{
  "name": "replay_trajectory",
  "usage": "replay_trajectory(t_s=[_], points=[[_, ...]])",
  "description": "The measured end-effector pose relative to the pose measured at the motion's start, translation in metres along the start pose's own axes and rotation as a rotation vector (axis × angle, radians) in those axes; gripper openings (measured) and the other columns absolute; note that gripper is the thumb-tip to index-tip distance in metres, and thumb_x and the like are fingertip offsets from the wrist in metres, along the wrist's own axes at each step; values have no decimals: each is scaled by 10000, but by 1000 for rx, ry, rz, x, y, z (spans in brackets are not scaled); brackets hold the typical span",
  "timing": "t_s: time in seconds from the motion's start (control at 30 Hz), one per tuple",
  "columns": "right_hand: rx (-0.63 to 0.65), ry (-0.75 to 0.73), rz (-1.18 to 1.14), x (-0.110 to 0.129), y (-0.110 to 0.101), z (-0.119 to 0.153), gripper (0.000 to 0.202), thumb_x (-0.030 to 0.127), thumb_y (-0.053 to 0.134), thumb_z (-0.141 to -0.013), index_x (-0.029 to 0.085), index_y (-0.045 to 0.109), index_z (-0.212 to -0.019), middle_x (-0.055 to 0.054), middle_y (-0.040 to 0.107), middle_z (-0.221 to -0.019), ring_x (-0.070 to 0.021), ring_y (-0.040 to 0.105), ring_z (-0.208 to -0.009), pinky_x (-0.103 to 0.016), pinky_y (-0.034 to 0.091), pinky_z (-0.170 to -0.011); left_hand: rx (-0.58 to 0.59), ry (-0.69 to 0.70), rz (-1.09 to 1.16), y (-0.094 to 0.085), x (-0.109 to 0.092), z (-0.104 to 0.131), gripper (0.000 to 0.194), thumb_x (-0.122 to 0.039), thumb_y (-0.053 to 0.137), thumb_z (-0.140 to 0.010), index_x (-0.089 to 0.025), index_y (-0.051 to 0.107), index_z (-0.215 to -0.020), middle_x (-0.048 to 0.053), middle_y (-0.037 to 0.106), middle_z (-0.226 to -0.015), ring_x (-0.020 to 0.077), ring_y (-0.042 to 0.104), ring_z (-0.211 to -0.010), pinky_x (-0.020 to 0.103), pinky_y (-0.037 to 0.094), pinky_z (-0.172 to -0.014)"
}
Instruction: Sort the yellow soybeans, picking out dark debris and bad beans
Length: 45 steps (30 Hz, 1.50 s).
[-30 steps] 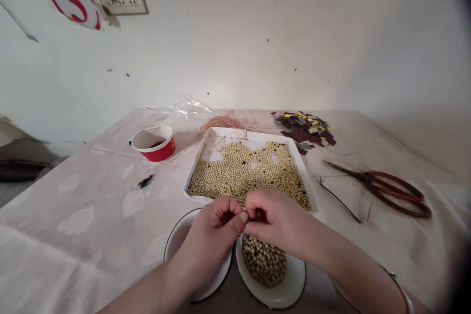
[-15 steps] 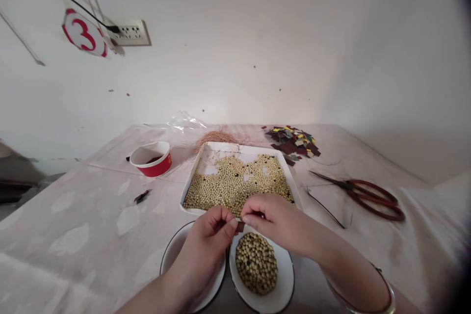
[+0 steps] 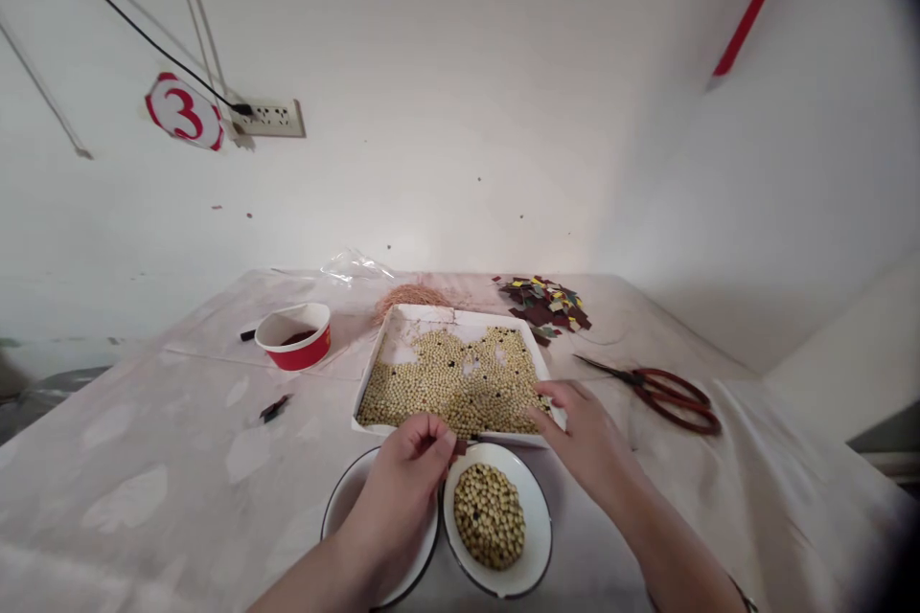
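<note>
My left hand (image 3: 409, 474) is closed, thumb against forefinger, on a small dark red-brown piece (image 3: 461, 448) that looks like card or tape. It hovers above the left white bowl (image 3: 329, 515), hiding most of its inside. My right hand (image 3: 587, 441) is apart from it, thumb and fingers spread at the near right corner of a shallow white tray (image 3: 365, 354). Pale round beads (image 3: 431, 388) like beans, with a few dark ones among them, cover much of that tray. The right white bowl (image 3: 538, 536) holds larger greenish-yellow beads (image 3: 490, 517).
Scissors (image 3: 668, 397) with reddish handles lie right of the tray. Behind it are a pile of dark and yellow scraps (image 3: 550, 311) and copper-coloured strands (image 3: 413, 297). A red-and-white paper tub (image 3: 300, 359) and a small dark bit (image 3: 274, 408) are at the left.
My right hand has parted from my left and moved right, its fingers opening. My left hand keeps the dark red-brown piece. The camera view has tilted up and shifted.
</note>
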State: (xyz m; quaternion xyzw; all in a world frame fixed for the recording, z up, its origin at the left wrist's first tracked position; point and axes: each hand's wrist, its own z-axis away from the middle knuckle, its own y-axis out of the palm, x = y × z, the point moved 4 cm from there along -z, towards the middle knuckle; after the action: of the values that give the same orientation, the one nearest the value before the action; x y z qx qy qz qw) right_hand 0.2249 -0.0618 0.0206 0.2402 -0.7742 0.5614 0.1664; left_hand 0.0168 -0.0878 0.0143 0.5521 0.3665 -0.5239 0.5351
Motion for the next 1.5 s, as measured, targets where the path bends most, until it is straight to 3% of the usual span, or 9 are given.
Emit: replay_trajectory(t_s=[0.07,0.13,0.33,0.57,1.0,1.2,1.5], points=[[-81,72,59,-22,8,5,396,365,476,-817,151,493,-1150,-153,536,-1167,-288,492,-1101,-427,392,-906,-20,14,-9,-1,0,1,271,-406,630,-719,-177,505,-649,-36,465,-570,108,367,-528,228,301,-533],[-87,120,77,-35,21,11,455,404,435,-840,118,454,-1193,-189,519,-1196,-304,481,-1124,-446,391,-914,-34,26,-21,-2,0,2,276,-411,639,-706,-175,508,-648,-25,485,-591,114,390,-544,231,309,-541],[-55,114,82,-32,44,18,457,391,382,-867,64,502,-1163,-199,541,-1176,-299,468,-1127,-446,341,-969,24,50,-3,0,3,3,243,-378,584,-768,-174,487,-679,-32,459,-601,107,367,-559,222,301,-550],[-112,137,59,-34,44,11,395,283,343,-862,94,521,-1159,-157,552,-1164,-255,484,-1106,-413,345,-972,43,82,29,1,4,4,192,-313,542,-811,-173,474,-698,-35,463,-634,93,343,-564,210,278,-544],[-226,195,4,-42,49,7,373,292,421,-798,105,586,-1075,-136,609,-1082,-258,520,-1034,-399,374,-940,32,52,51,1,9,-1,187,-288,555,-791,-179,471,-665,-48,466,-606,88,357,-550,203,281,-535],[-268,252,-26,-42,50,8,490,305,437,-782,45,506,-1192,-192,571,-1136,-304,499,-1066,-442,359,-942,25,34,25,1,7,-1,190,-284,546,-815,-162,470,-691,-43,477,-624,70,344,-542,190,264,-526],[-317,261,-160,-47,51,8,537,356,419,-792,45,451,-1229,-200,508,-1216,-305,430,-1147,-447,330,-974,-38,-53,0,7,2,0,191,-269,577,-803,-148,478,-694,-31,501,-616,58,354,-537,172,258,-493]])
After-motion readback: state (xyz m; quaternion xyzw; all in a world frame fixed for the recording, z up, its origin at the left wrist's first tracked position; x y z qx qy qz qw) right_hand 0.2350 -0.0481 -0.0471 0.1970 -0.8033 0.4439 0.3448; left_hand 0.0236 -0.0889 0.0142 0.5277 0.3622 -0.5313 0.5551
